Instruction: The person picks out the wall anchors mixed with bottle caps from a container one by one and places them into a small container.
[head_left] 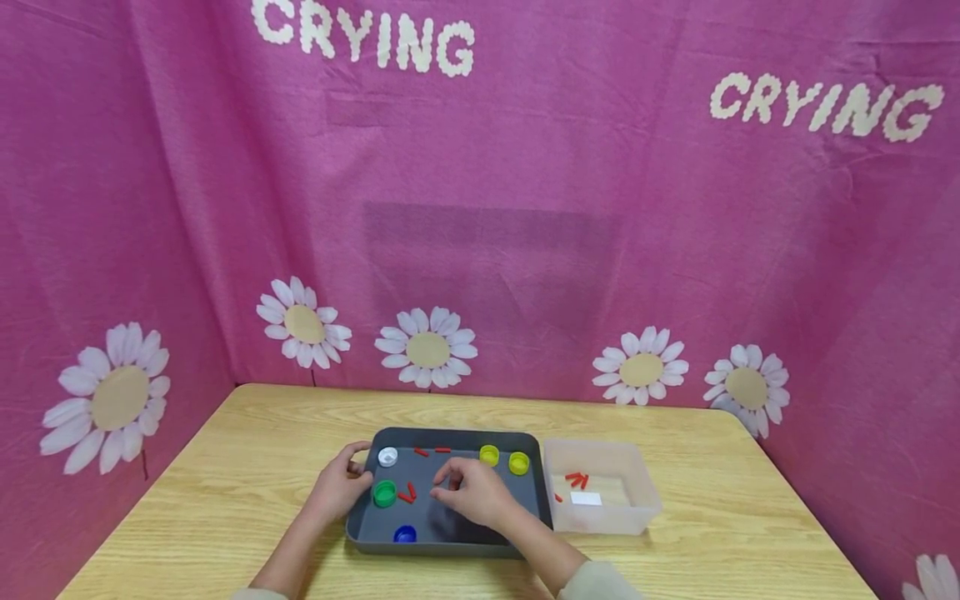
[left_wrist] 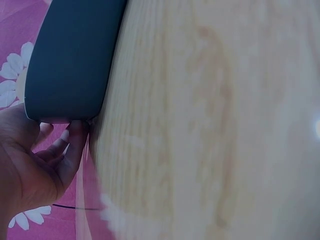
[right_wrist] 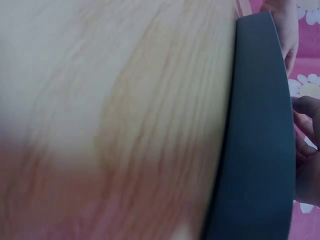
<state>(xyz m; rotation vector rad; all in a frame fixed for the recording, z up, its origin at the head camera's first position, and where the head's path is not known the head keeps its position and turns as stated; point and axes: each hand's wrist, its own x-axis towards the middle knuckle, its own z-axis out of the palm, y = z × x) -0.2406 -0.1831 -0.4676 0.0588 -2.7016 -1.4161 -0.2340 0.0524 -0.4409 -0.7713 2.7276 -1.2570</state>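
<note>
A dark grey tray (head_left: 442, 549) lies on the wooden table. My left hand (head_left: 341, 487) grips its left side, thumb at the rim and other fingers along the outer wall; the left wrist view shows fingertips against the tray's end. Above the tray's middle hovers my right hand (head_left: 477, 493), fingers bent, thumb and index tips slightly apart, nothing visible between them. Small red sticks (head_left: 412, 491) lie beside a green bottle cap (head_left: 385, 493); other red sticks (head_left: 442, 450) are near the back wall. A white cap (head_left: 387, 456), blue cap (head_left: 405, 533) and two yellow caps (head_left: 489, 455) sit inside the tray.
Against the tray's right side stands a translucent plastic box (head_left: 637, 518) with several red sticks (head_left: 576, 479) and a white rectangle (head_left: 586, 498) in it. A pink curtain (head_left: 487, 167) with flowers closes off the back and sides of the table (head_left: 720, 517).
</note>
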